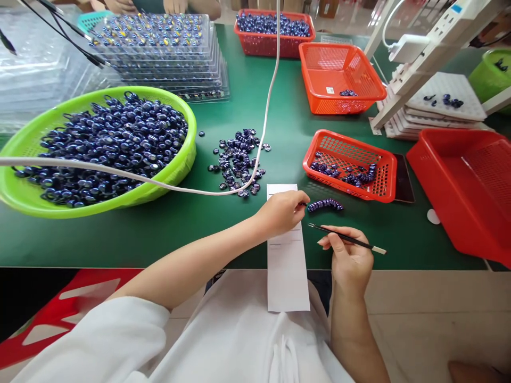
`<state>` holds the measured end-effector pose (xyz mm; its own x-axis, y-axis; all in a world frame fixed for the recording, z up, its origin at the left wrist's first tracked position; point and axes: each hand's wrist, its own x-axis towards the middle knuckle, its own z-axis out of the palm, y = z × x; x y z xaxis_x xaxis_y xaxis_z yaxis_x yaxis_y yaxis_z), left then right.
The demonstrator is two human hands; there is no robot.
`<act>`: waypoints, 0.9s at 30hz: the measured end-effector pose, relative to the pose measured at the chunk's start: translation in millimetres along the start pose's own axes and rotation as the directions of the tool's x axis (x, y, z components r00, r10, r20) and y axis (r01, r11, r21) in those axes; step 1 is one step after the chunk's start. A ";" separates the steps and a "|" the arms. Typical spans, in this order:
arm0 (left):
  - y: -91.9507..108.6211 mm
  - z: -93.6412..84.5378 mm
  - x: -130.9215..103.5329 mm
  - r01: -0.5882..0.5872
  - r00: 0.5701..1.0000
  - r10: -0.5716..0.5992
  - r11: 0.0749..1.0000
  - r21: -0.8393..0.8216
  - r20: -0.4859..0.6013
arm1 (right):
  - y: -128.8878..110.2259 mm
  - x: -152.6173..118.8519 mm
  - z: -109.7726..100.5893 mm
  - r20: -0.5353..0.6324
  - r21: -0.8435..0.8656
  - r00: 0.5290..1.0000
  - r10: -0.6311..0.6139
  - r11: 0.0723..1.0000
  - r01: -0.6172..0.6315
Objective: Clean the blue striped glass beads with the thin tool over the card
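Note:
My left hand (282,211) is closed in a pinch on a small dark blue part (304,204), mostly hidden by the fingers. Just right of it, a curved row of shiny dark blue parts (325,205) lies on the green table. My right hand (352,256) grips a thin black tweezers-like tool (351,239) with a pale rear end; its tip points left, near the left fingers. Beneath my left hand, a white paper strip (286,276) hangs over the table edge. A loose pile of the same parts (239,159) lies beyond the hand.
A lime-green basket (190,154) heaped with dark parts stands left. A small red basket (393,183) holds some, with a large red bin (451,213) farther right. A white cable (207,192) crosses the view. Behind are stacked clear trays (221,80) and a person's hands (175,5).

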<state>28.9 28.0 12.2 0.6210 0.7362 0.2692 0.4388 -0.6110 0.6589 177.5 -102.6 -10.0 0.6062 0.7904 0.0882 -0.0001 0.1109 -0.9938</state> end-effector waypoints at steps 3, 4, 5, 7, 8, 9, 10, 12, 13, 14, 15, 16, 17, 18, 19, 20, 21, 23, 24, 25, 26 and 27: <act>5.2 -17.6 -18.5 -0.042 0.999 0.043 0.998 -0.054 0.018 | -8.6 -3.8 -3.0 0.086 -0.067 0.994 0.068 0.996 -0.062; 5.8 -23.4 -27.1 -0.067 0.997 0.069 0.996 -0.066 0.028 | -12.1 -6.0 -4.3 0.131 -0.116 0.986 0.106 0.989 -0.091; 5.8 -28.6 -36.3 -0.089 0.994 0.093 0.994 -0.070 0.053 | -15.6 -8.6 -5.5 0.178 -0.174 0.972 0.153 0.977 -0.122; 3.9 -36.4 -55.3 -0.121 0.983 0.128 0.991 -0.059 0.133 | -21.1 -13.6 -7.3 0.245 -0.268 0.940 0.237 0.948 -0.169; 2.3 -38.7 -64.3 -0.141 0.975 0.147 0.989 -0.049 0.169 | -23.0 -15.6 -7.6 0.264 -0.302 0.928 0.263 0.936 -0.180; 0.5 -39.7 -72.5 -0.167 0.965 0.170 0.985 -0.034 0.197 | -24.3 -17.0 -7.4 0.271 -0.328 0.921 0.279 0.927 -0.184; -1.3 -39.6 -79.6 -0.192 0.958 0.190 0.981 -0.012 0.215 | -24.9 -17.9 -6.7 0.272 -0.348 0.918 0.287 0.919 -0.184; -4.5 -36.3 -90.2 -0.234 0.949 0.222 0.972 0.030 0.225 | -25.0 -18.2 -4.5 0.265 -0.379 0.920 0.288 0.909 -0.175; -5.9 -33.7 -93.8 -0.248 0.948 0.231 0.967 0.052 0.220 | -24.7 -18.0 -3.2 0.258 -0.391 0.923 0.286 0.904 -0.170; -7.0 -30.8 -96.3 -0.258 0.948 0.238 0.963 0.072 0.212 | -24.3 -17.6 -1.9 0.254 -0.404 0.924 0.286 0.899 -0.167; -7.8 -27.9 -98.0 -0.267 0.948 0.244 0.959 0.091 0.202 | -23.9 -17.3 -0.9 0.250 -0.417 0.925 0.285 0.894 -0.163; -8.4 -25.3 -99.0 -0.274 0.949 0.250 0.955 0.109 0.192 | -23.4 -17.1 -0.1 0.248 -0.428 0.926 0.284 0.890 -0.159; -8.9 -23.1 -99.7 -0.279 0.950 0.255 0.952 0.126 0.182 | -22.9 -17.2 0.5 0.245 -0.438 0.927 0.284 0.885 -0.155; -9.2 -21.5 -100.1 -0.285 0.950 0.260 0.949 0.138 0.176 | -22.2 -17.4 0.7 0.245 -0.447 0.927 0.283 0.882 -0.151; -9.5 -20.3 -100.4 -0.289 0.949 0.264 0.946 0.146 0.172 | -21.4 -17.8 0.8 0.246 -0.453 0.928 0.280 0.880 -0.146; -9.6 -19.7 -100.7 -0.292 0.949 0.266 0.944 0.151 0.170 | -20.3 -18.3 0.7 0.245 -0.453 0.930 0.275 0.880 -0.141; -9.7 -19.3 -101.0 -0.296 0.948 0.269 0.943 0.155 0.171 | -19.1 -18.7 0.6 0.245 -0.449 0.931 0.270 0.883 -0.138; -10.0 -19.1 -101.5 -0.300 0.946 0.272 0.940 0.160 0.179 | -16.6 -19.3 0.4 0.239 -0.441 0.934 0.264 0.887 -0.138; -10.1 -19.1 -101.8 -0.302 0.945 0.272 0.940 0.162 0.183 | -15.6 -19.3 0.4 0.235 -0.436 0.936 0.263 0.889 -0.141; -10.3 -19.1 -102.0 -0.301 0.945 0.271 0.939 0.164 0.186 | -15.0 -19.2 0.4 0.231 -0.434 0.936 0.265 0.889 -0.144; -10.5 -18.9 -102.1 -0.301 0.944 0.269 0.939 0.166 0.190 | -14.7 -18.8 0.5 0.230 -0.436 0.936 0.268 0.888 -0.148; -10.7 -18.7 -102.1 -0.299 0.944 0.267 0.939 0.168 0.193 | -14.8 -18.4 0.5 0.230 -0.439 0.934 0.273 0.886 -0.150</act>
<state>-51.3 -35.2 -9.2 0.8287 0.4761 0.2942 0.3352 -0.8432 0.4204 165.9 -118.5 3.1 0.3833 0.9073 -0.1731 0.2577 -0.2850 -0.9232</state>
